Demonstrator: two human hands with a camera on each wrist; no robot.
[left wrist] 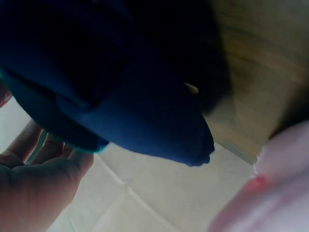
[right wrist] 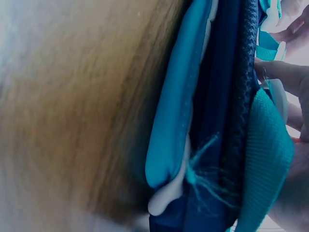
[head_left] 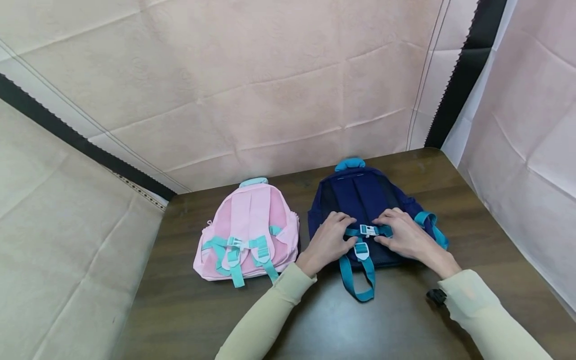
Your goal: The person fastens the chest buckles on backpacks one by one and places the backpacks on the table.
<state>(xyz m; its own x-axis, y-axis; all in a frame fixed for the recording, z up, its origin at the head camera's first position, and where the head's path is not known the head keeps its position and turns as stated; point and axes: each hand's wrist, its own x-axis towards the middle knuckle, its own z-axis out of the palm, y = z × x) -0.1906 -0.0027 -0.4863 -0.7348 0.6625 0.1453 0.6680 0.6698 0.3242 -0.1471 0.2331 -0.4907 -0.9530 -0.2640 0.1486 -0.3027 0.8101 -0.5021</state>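
A navy backpack (head_left: 355,192) lies on the table with its shoulder straps facing up. Across those straps runs a teal chest strap (head_left: 385,231), joined at a white buckle (head_left: 369,230). To the buckle's left, my left hand (head_left: 327,240) pinches the strap between thumb and fingers. My right hand (head_left: 405,236) pinches it on the other side. In the left wrist view the left hand (left wrist: 46,179) shows beside dark blue fabric (left wrist: 145,111). In the right wrist view, fingers of the right hand (right wrist: 292,79) reach over the pack near teal webbing (right wrist: 268,159).
A pink backpack (head_left: 250,210) with mint straps lies to the left on the brown wooden table (head_left: 180,310). A teal strap loop (head_left: 357,287) hangs toward the table's front. A small black object (head_left: 436,297) is by the right cuff. Pale creased sheets (head_left: 270,100) enclose the table.
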